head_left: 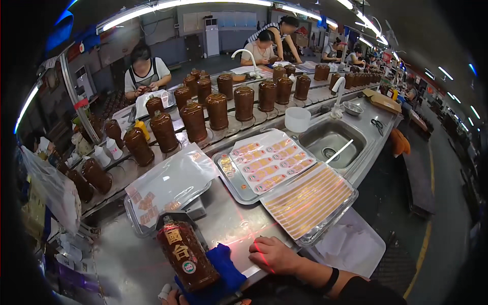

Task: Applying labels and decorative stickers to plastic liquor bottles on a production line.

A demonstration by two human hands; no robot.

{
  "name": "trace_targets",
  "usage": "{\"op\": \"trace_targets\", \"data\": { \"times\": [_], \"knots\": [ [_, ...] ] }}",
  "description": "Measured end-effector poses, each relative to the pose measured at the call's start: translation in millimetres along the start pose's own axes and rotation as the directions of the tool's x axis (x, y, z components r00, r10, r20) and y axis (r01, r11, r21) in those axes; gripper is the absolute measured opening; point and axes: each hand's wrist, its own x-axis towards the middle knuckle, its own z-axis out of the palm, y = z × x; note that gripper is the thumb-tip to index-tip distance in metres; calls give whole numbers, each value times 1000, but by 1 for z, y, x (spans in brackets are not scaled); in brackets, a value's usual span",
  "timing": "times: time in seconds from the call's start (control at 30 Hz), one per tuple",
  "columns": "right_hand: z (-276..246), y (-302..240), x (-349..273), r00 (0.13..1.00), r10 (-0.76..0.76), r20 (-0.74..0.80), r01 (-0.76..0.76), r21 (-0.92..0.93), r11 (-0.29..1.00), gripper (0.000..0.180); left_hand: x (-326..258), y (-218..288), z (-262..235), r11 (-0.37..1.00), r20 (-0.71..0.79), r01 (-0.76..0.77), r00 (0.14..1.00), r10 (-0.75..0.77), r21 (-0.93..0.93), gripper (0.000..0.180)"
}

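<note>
1. At the table's (132, 262) near edge, the left hand (174, 296) is cut off by the frame, its fingers close to the base of a brown bottle (185, 246); whether anything is gripped cannot be told.
2. Just beyond, the bottle is laid front up, neck away, over a blue cloth (230, 273); gold characters and a round sticker (189, 267) are borne on it.
3. Beside it, but apart, the right hand (274, 255) is rested with fingers curled, crossed by a red laser line (262, 259); whether a label is pinched cannot be seen.
4. Labelling is judged to be in hand; for the next move, a label would need to be lined up squarely, with the bottle kept steady.
5. Farther on, a sheet of gold strips (310, 198), a sheet of gold-and-orange labels (272, 160) and a mostly bare backing sheet (178, 175) are carried on metal trays (231, 184).
6. Beyond the sink (351, 136), rows of brown bottles (218, 112) are backed by co-workers (147, 76).
</note>
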Motion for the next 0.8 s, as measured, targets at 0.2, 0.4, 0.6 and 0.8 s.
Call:
{"op": "trace_targets", "data": {
  "times": [0.2,0.4,0.6,0.8],
  "knots": [
    [2,1,-2,1000,11,29,-11,17,1000,9,-5,-1,-3,999,70,37,997,-38,17,31],
    [6,6,7,1000,-27,8,26,42,999,9,-8,-12,5,997,-5,51,999,-52,-53,26],
    [-1,-2,12,999,22,-26,-21,37,999,20,13,0,-14,975,67,89,995,-77,-205,22],
    [-11,-8,36,995,17,-100,5,219,976,29,50,14,-15,834,19,74,997,-76,-546,37]
  ]
}}
